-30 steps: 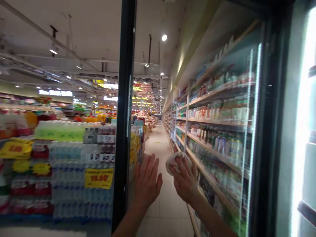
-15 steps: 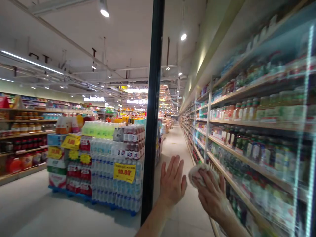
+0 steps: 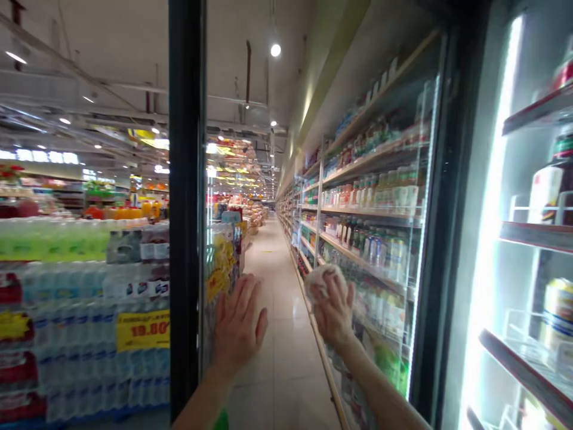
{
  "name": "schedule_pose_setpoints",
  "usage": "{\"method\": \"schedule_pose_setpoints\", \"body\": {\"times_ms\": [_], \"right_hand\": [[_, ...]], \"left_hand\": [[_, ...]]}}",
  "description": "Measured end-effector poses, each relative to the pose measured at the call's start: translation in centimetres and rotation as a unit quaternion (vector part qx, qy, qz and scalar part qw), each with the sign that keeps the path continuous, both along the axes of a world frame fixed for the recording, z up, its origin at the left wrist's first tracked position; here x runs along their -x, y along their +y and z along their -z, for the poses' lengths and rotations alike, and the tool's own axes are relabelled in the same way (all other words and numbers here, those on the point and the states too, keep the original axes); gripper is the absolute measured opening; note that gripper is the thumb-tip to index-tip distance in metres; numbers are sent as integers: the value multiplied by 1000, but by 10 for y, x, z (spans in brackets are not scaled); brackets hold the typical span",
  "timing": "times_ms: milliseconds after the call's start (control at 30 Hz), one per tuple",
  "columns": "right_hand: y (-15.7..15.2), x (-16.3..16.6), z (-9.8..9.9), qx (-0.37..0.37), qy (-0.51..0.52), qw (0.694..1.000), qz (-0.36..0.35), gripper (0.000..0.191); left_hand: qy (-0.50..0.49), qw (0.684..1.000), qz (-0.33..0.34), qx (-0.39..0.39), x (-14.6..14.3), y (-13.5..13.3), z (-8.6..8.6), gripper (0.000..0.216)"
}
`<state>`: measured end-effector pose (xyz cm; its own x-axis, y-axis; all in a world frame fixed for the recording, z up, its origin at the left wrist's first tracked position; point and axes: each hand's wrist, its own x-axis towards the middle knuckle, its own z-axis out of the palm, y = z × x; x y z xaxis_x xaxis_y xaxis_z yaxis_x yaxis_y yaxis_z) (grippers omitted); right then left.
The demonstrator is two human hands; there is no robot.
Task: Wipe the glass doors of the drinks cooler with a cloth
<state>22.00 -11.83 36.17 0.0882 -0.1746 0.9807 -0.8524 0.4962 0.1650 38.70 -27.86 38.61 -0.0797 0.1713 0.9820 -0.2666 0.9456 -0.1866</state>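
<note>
An open glass cooler door stands in front of me, its black edge frame at the left. My left hand lies flat on the glass with fingers stretched out. My right hand presses a crumpled white cloth against the glass, fingers over the cloth. Through the pane I see a long aisle and shelves of bottles.
The lit cooler interior with shelves of bottles and cans is at the right. A pallet stack of bottled water with a yellow price tag stands at the left. Drink shelves run along the tiled aisle.
The view swung left and then back right, so the door frame shifted across the picture. Both hands stayed on the glass, the right one still on the cloth.
</note>
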Motion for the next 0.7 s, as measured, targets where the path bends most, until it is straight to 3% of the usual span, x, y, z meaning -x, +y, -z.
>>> {"method": "schedule_pose_setpoints", "body": {"times_ms": [100,167,233,300,367,433,467,533,600,633,700], "right_hand": [[44,46,-25,228,-103,966,61,48],[52,59,-42,323,-147,933,62,48],[35,45,-46,290,-133,947,42,47],[9,13,-38,148,-66,987,4,42],[-6,-11,-27,-12,11,999,-33,37],[-2,-6,-24,-61,43,997,-37,35],[6,8,-26,-23,36,999,-23,35],[29,50,-39,139,-14,990,22,46],[48,81,-52,292,-58,953,49,57],[52,85,-56,324,-72,942,55,59],[43,67,-51,288,-75,953,49,54]], "left_hand": [[2,1000,3,-4,1,1,0,62],[-1,1000,-6,-1,-2,4,-1,61],[-7,1000,-20,3,-4,7,-1,58],[-14,999,-34,4,-6,8,-2,53],[-19,999,-43,3,-7,9,-1,48],[-17,999,-49,2,-7,8,1,45],[-17,999,-51,2,-6,8,2,45],[-17,998,-53,2,-5,7,3,44],[-16,999,-51,1,-4,6,4,46],[-17,999,-49,1,-3,6,4,47],[-15,999,-43,0,-2,4,4,49]]}}
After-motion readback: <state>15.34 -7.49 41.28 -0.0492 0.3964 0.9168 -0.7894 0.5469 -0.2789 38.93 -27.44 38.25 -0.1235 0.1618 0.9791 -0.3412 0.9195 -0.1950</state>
